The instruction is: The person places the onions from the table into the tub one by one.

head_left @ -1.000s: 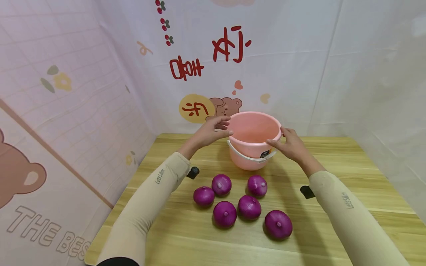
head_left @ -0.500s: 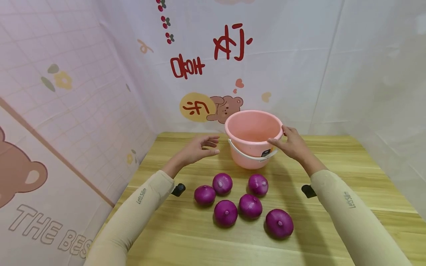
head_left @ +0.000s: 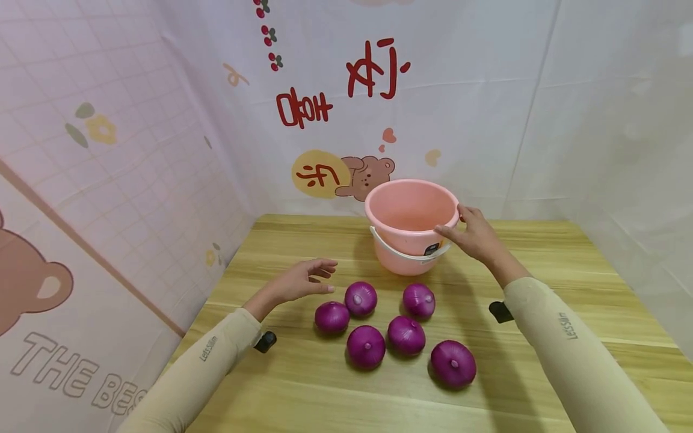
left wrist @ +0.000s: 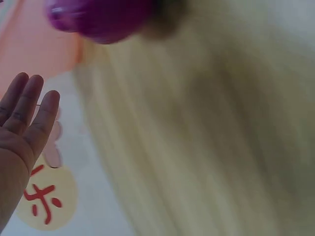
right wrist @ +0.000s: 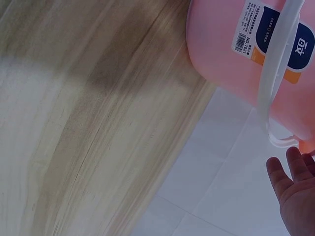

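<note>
A pink bucket [head_left: 403, 258] with a white handle [right wrist: 275, 64] stands upright at the back of the table, its mouth facing up. My right hand [head_left: 476, 240] holds its rim at the right, thumb at the front of the rim and fingers round the side. Several purple onions [head_left: 366, 347] lie loose in front of the bucket. My left hand [head_left: 298, 281] is just left of the rear left onion [head_left: 361, 299], above the left onion [head_left: 332, 317], with fingers extended and nothing held. In the left wrist view, the same hand [left wrist: 22, 132] shows spread fingers.
The wooden tabletop [head_left: 520, 264] ends at a white printed curtain [head_left: 476, 108] behind the bucket. Another curtain [head_left: 124, 180] runs along the left side. One onion [head_left: 453, 364] sits farther to the front right than the others.
My left hand has left the bucket's left rim and moved toward the front left, down to beside the onions. The right hand stays at the rim.
</note>
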`<state>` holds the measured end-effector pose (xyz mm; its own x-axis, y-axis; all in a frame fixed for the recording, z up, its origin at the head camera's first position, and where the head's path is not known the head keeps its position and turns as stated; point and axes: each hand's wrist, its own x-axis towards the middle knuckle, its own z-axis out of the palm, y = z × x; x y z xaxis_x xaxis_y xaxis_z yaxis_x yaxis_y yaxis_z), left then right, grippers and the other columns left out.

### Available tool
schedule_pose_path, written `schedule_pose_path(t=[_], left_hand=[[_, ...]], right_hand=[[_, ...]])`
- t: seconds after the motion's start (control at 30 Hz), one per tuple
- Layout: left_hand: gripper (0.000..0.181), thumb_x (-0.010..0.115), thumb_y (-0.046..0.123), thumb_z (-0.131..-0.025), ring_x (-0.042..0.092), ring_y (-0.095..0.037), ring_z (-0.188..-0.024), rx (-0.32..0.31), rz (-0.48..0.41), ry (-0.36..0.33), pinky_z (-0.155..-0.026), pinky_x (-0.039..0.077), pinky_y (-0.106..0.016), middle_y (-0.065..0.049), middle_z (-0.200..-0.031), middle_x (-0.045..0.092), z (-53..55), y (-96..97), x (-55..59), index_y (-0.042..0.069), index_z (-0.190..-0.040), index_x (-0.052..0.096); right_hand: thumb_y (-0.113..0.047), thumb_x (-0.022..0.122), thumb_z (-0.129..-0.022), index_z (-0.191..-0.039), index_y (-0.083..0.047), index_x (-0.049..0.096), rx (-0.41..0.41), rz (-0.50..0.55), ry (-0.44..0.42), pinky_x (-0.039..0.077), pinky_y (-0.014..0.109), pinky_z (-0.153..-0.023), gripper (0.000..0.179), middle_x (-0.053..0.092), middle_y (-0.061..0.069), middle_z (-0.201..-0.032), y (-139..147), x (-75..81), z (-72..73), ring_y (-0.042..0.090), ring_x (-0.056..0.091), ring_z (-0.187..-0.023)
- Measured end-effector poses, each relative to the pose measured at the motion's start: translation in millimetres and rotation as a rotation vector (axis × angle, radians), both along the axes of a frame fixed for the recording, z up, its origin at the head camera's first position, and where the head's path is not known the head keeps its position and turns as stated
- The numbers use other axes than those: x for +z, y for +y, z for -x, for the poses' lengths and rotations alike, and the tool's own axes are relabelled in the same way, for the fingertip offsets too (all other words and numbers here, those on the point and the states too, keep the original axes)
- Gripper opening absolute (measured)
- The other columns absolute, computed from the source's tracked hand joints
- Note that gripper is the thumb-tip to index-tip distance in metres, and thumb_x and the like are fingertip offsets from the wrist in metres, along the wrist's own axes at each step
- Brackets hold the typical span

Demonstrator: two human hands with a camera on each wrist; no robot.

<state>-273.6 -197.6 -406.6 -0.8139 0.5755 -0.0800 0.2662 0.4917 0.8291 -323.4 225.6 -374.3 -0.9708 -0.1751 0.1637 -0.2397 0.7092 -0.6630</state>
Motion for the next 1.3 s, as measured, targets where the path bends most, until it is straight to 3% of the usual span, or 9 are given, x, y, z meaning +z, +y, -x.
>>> schedule_pose_path(t=[0.23,0.43,0.8,1.3], left_hand=[[0.067,0.076,0.027,-0.089,0.049,-0.035,-0.128,-0.028,0.08,-0.045,-0.106,0.04,-0.053,-0.019,-0.141,0.051,-16.0,-17.7,-27.0,0.005,-0.146,0.046],[0.078,0.08,0.03,-0.086,0.05,-0.034,-0.127,-0.064,0.145,-0.095,-0.105,0.043,-0.051,-0.018,-0.146,0.046,-23.7,-18.7,-40.8,0.004,-0.149,0.042],[0.074,0.082,0.026,-0.084,0.056,-0.032,-0.12,-0.084,0.213,-0.054,-0.1,0.048,-0.045,-0.012,-0.141,0.052,-26.6,-14.0,-45.4,0.003,-0.145,0.046],[0.069,0.083,0.028,-0.083,0.058,-0.027,-0.115,-0.06,0.212,-0.029,-0.097,0.049,-0.044,-0.007,-0.135,0.056,-28.1,-13.4,-47.1,0.01,-0.142,0.051]], right_hand=[[-0.056,0.062,-0.093,-0.156,-0.001,0.022,0.003,0.01,0.005,0.029,0.069,-0.106,0.093,0.026,0.035,-0.15,-0.5,-1.4,1.3,0.052,0.032,-0.134],[-0.057,0.061,-0.092,-0.156,-0.001,0.021,-0.004,0.006,-0.004,0.029,0.069,-0.106,0.094,0.025,0.034,-0.15,0.2,-2.0,0.9,0.052,0.032,-0.134],[-0.057,0.061,-0.093,-0.157,-0.001,0.019,-0.004,0.005,-0.011,0.029,0.069,-0.106,0.095,0.024,0.034,-0.151,0.2,-1.9,0.4,0.052,0.031,-0.135],[-0.055,0.061,-0.093,-0.157,-0.002,0.021,-0.001,0.012,-0.007,0.029,0.07,-0.106,0.092,0.024,0.034,-0.151,-1.7,1.1,-2.1,0.052,0.03,-0.135]])
